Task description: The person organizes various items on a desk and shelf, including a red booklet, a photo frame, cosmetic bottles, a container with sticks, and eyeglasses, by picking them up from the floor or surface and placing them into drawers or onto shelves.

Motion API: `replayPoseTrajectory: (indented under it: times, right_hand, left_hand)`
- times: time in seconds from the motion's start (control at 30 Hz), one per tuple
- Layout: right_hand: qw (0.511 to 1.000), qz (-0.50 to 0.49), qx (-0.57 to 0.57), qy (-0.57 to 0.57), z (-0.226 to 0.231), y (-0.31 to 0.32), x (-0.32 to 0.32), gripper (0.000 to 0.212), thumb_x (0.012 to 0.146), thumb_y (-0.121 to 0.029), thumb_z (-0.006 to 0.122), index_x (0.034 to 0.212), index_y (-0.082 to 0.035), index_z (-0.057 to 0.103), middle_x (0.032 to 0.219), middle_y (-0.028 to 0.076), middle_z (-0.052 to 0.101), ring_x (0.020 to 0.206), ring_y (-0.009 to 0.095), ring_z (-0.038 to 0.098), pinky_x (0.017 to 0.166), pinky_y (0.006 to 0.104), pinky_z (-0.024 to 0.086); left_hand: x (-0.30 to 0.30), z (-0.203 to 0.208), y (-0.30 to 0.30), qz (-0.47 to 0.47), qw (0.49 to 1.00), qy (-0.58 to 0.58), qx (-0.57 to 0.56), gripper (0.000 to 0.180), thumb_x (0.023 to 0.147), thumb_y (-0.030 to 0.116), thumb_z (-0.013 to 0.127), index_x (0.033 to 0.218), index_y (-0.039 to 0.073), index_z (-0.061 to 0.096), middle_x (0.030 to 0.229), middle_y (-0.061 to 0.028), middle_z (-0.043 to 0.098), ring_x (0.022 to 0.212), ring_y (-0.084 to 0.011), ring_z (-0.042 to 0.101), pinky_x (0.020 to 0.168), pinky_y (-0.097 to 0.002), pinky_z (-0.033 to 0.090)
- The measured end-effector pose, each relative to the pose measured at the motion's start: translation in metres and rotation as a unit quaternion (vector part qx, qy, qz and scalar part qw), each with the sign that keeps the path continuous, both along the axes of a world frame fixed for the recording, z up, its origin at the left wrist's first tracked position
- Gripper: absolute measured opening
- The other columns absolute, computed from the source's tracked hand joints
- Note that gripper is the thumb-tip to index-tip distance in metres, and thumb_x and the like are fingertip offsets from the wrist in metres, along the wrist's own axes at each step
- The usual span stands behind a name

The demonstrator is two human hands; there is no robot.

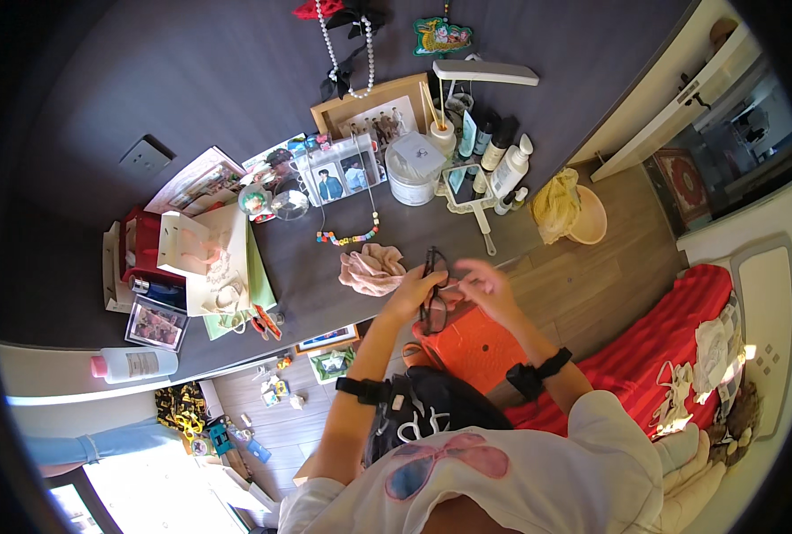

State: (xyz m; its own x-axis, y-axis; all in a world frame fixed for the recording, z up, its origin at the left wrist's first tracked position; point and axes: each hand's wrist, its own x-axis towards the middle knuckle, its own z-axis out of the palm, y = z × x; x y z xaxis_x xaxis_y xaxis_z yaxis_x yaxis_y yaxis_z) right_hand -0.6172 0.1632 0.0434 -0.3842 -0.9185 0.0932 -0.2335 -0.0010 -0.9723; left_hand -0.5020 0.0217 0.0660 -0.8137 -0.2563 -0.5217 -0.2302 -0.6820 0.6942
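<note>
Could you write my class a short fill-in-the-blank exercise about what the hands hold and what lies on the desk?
1. Both hands, the left hand and the right hand, hold a pair of dark ____.
2. The crumpled cloth on the desk beside the left hand is ____ in colour.
3. The bead necklace lies on the ____.
4. Below the hands stands an ____ stool.

Missing words: glasses; pink; desk; orange
</note>
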Motion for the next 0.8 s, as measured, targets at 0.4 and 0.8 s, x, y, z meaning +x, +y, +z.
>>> replayPoseTrajectory:
  times: [0.4,0.8]
  right_hand:
    - [0.959,-0.084,0.011,-0.269,-0.014,-0.048,-0.066,0.027,0.077,-0.008,0.060,0.102,0.001,0.054,0.077,0.010,0.061,0.052,0.012,0.055,0.044,0.0215,0.046]
    - [0.913,-0.174,-0.178,-0.323,0.041,-0.122,-0.086,0.032,0.078,-0.003,0.058,0.106,0.007,0.048,0.090,0.013,0.058,0.075,0.022,0.060,0.063,0.0283,0.050]
  left_hand:
    - [0.000,-0.005,-0.054,-0.005,0.989,0.016,0.145,0.059,0.085,0.034,0.045,0.126,-0.002,0.024,0.101,-0.0223,0.054,0.091,-0.0310,0.058,0.073,-0.0343,0.050]
    - [0.032,0.023,-0.074,0.213,0.966,0.135,-0.062,0.040,0.083,0.020,0.046,0.117,0.000,0.041,0.106,-0.0199,0.052,0.097,-0.0292,0.053,0.081,-0.0389,0.045]
